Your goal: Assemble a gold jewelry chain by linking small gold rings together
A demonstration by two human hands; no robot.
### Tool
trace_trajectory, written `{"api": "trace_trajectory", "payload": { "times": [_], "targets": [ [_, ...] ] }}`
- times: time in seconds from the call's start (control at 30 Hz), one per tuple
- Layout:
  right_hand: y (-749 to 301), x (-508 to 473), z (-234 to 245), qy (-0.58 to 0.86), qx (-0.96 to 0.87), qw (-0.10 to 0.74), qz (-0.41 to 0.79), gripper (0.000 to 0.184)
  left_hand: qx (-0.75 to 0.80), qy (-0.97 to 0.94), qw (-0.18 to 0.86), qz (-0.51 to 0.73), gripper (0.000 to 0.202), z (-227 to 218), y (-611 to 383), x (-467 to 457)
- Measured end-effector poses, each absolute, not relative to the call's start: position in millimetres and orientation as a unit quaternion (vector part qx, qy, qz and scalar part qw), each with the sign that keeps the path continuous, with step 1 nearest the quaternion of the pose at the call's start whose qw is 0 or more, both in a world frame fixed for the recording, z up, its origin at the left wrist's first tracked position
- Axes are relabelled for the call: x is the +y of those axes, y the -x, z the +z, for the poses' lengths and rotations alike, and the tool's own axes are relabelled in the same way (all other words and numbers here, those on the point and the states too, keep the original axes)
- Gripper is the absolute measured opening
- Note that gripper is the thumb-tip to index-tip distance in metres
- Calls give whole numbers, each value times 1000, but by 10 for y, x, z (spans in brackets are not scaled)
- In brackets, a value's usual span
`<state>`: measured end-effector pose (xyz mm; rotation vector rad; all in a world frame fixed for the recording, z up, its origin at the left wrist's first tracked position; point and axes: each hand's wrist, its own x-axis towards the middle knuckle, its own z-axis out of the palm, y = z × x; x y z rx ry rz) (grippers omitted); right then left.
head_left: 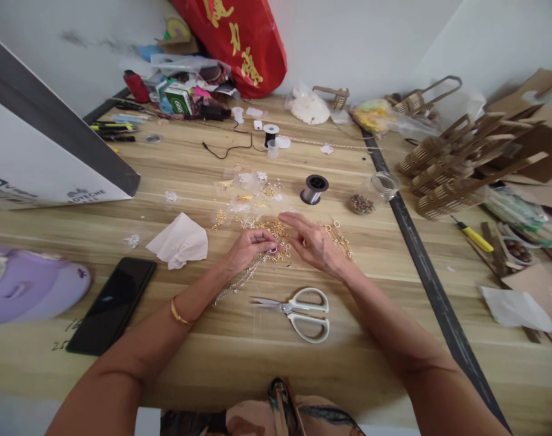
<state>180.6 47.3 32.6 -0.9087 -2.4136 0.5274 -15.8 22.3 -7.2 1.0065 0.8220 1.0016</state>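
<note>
My left hand (250,246) is closed in a pinch on a small ring at the end of a pale metal chain (238,283) that trails toward me across the wooden table (212,357). Close beside it, my right hand (313,243) has its fingers stretched out over a pile of small gold findings (276,229). More gold pieces (338,235) lie just right of that hand. White-handled scissors (298,307) lie shut on the table just in front of both hands.
A crumpled tissue (180,243), a black phone (112,304) and a purple cap (31,289) lie to the left. A wire spool (314,189), a bead dish (361,204), a glass jar (385,183) and wooden baskets (457,163) sit right. Clutter and a red bag (239,42) fill the back.
</note>
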Motion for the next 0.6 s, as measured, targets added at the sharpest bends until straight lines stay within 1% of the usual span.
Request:
{"api": "trace_trajectory", "payload": {
  "times": [0.1, 0.23, 0.4, 0.6],
  "targets": [
    [-1739, 452, 284, 272, -894, 240, 264, 48, 369, -469, 672, 438, 18, -82, 143, 214],
    [-1718, 471, 244, 269, -871, 245, 330, 35, 365, -489, 666, 429, 16, -105, 151, 220],
    [-1744, 488, 265, 320, -851, 249, 333, 21, 376, -489, 660, 429, 16, -96, 167, 236],
    [-1766, 513, 288, 311, -843, 256, 357, 16, 395, -477, 658, 428, 18, -75, 160, 238]
  ]
}}
